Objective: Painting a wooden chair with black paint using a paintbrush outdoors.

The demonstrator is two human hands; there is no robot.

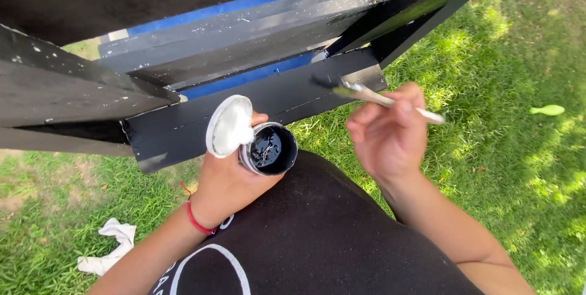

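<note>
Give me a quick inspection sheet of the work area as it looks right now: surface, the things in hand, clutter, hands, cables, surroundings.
Surface: black-painted wooden boards with a blue strip showing between the slats.
Job's things: small open jar of black paint, its white lid held beside it; thin paintbrush, bristles at the board.
Clutter: white rag on the grass; pale green object at right.
Hands: left hand grips jar and lid; right hand holds the brush.
Cables: nothing seen.
Surroundings: sunlit grass.

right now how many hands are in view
2. The left hand holds an open jar of black paint with its white lid. The right hand holds a paintbrush against the black wooden board.
</note>
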